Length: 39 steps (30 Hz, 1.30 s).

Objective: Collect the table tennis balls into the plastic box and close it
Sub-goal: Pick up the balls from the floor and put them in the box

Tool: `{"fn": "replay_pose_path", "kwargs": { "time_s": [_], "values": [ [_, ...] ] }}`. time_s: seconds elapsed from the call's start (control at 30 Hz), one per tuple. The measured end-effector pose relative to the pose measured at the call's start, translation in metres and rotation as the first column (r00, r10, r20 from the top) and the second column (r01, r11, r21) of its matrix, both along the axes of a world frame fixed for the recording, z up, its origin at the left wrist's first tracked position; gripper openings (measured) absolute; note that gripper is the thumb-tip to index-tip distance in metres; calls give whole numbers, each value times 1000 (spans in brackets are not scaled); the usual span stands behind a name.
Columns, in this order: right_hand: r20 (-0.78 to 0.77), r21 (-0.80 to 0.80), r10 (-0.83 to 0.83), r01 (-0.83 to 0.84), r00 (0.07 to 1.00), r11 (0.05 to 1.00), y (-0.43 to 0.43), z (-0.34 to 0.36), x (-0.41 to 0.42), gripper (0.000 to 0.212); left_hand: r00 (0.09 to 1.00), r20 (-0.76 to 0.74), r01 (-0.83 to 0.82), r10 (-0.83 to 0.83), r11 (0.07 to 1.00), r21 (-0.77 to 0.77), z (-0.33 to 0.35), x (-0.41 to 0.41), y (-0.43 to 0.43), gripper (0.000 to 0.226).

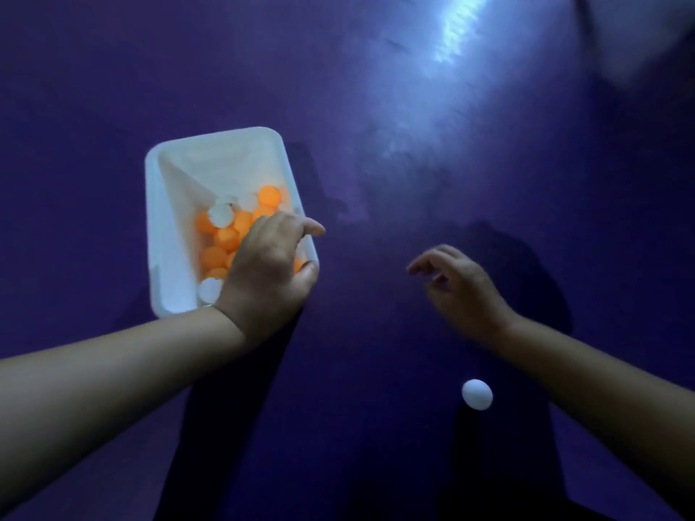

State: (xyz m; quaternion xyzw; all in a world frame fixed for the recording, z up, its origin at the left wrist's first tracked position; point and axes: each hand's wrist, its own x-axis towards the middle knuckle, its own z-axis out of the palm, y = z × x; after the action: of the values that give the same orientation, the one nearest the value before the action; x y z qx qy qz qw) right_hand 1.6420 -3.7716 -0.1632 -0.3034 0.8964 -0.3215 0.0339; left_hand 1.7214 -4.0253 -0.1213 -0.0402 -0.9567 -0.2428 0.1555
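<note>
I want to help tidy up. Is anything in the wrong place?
Yes. One white table tennis ball is out alone on the purple surface, outside the white plastic box that holds the other balls.

Fig. 1. We see 2 bare hands, left hand (267, 265) and right hand (462, 287), each continuing behind the wrist into a bare forearm (113, 374).

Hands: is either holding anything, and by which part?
Right hand holds nothing, fingers loosely curled. Left hand covers the near right corner of the plastic box; whether it grips the rim or anything beneath cannot be told.
</note>
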Motion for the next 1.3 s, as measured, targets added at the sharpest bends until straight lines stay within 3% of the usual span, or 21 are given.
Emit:
{"fn": "replay_pose_path", "kwargs": {
  "time_s": [0.13,0.33,0.47,0.57,0.7,0.8,0.9,0.97,1.03,1.13,1.23,1.3],
  "values": [
    [33,208,-38,31,999,978,60,-26,37,19,984,14,180,-179,983,-35,-4,-27,34,28],
    [100,471,19,-64,995,880,104,-55,83,49,978,60,196,-199,979,47,-16,-44,65,29],
    [123,518,72,-126,990,846,114,-65,82,47,974,75,206,-212,976,75,-20,-46,68,30],
    [131,408,62,-111,989,906,100,-60,74,45,982,63,169,-176,981,97,-20,-47,59,27],
    [30,110,46,-49,998,993,48,-40,53,39,996,-9,91,-90,984,151,-11,-48,36,20],
    [-53,-123,45,-51,998,991,-5,-12,35,42,999,-34,-4,11,979,205,5,-46,14,19],
    [-113,-294,84,-114,990,949,-63,19,18,42,977,-14,-201,211,948,248,17,-45,-21,17],
    [-109,-336,137,-166,985,927,-100,33,8,43,942,21,-326,334,901,285,21,-43,-49,18],
    [-4,-384,213,-198,977,902,-131,41,-1,45,900,43,-424,433,853,304,21,-36,-72,17],
    [85,-390,286,-232,954,891,-159,38,-13,49,865,66,-496,497,828,262,14,-27,-99,14],
    [-62,-255,185,-195,981,947,-167,21,-26,43,830,104,-557,548,809,186,4,-21,-119,20],
    [-23,-176,74,-77,997,981,-170,14,-33,50,765,105,-644,636,754,130,-2,-19,-126,32]
  ]
}}
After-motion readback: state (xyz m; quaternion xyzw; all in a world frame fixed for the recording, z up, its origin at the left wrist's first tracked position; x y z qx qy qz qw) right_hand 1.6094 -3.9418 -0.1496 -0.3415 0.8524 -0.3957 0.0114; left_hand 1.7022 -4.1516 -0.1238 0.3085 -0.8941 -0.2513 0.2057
